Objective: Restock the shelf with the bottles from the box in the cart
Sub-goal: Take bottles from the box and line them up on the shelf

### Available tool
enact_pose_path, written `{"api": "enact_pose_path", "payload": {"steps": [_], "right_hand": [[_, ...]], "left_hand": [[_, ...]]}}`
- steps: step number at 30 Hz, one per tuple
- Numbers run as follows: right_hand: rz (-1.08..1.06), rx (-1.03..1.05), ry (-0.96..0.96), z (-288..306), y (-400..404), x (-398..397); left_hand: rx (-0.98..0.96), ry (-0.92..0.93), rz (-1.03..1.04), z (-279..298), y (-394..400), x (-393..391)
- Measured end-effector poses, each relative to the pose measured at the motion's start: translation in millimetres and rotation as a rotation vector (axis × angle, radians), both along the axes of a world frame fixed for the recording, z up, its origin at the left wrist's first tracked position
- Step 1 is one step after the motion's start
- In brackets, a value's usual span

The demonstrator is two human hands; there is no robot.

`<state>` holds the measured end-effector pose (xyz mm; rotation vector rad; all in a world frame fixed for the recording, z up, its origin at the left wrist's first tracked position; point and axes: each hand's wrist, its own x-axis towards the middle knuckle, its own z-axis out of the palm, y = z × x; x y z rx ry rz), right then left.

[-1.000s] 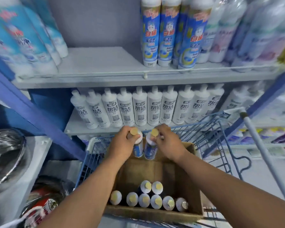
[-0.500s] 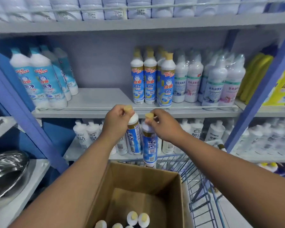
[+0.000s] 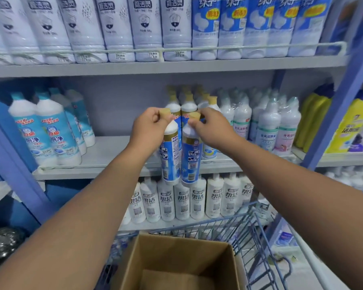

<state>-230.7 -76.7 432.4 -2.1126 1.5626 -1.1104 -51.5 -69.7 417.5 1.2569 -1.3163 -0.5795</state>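
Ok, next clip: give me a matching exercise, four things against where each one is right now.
Things:
1. left hand
2. right hand
3. cardboard box
4. yellow bottles

Places:
A. in the cart, at the bottom of the view
B. on the middle shelf, far right
C. gripping the top of the left of the two raised bottles
D. gripping the top of the right of the two raised bottles

Pairs: 1-C, 2-D, 3-A, 4-B
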Motion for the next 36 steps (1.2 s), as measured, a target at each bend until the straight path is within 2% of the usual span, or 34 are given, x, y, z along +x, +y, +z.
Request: {"api": "enact_pose_path", "payload": {"steps": [7,15,24,30,36], "right_hand": [[-0.081,-0.029,0.001,27,-23,8],[-0.134,-0.056,0.015,30,-56,16],[-0.178,-0.043,0.032,28,-84,22],[-0.228,0.030,0.121,14,-95,27],[-0.213,-0.008,0.036,4,-104,30]], "left_hand": [[-0.032,-0.030,0.003,18,-33,0],[-0.029,-0.075,0.023,25,-64,1],[-0.010,-0.053,0.037,22,-94,1],[0.040,-0.073,0.008,6,-103,0],[0.048,-0.128,0.003,1,-107,2]]}}
